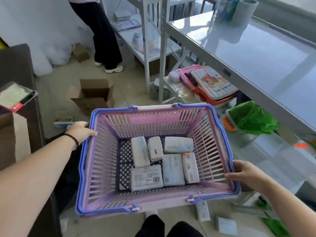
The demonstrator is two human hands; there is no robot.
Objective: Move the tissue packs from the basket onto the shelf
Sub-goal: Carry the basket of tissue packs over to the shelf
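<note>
Pink basket (102, 159), blue-rimmed, held off the floor with left hand (80, 131) and right hand (242, 173) gripping opposite side rims; six tissue packs (172, 170) lie inside on its bottom, between both hands.

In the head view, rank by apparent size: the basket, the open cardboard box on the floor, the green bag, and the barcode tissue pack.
1. basket
2. and 3. open cardboard box and green bag: look alike; unranked
4. barcode tissue pack

The basket's nearness exaggerates it.

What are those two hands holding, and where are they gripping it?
The basket, by its blue rim: the left hand grips the left side, the right hand the right side. The tissue packs lie untouched inside.
</note>
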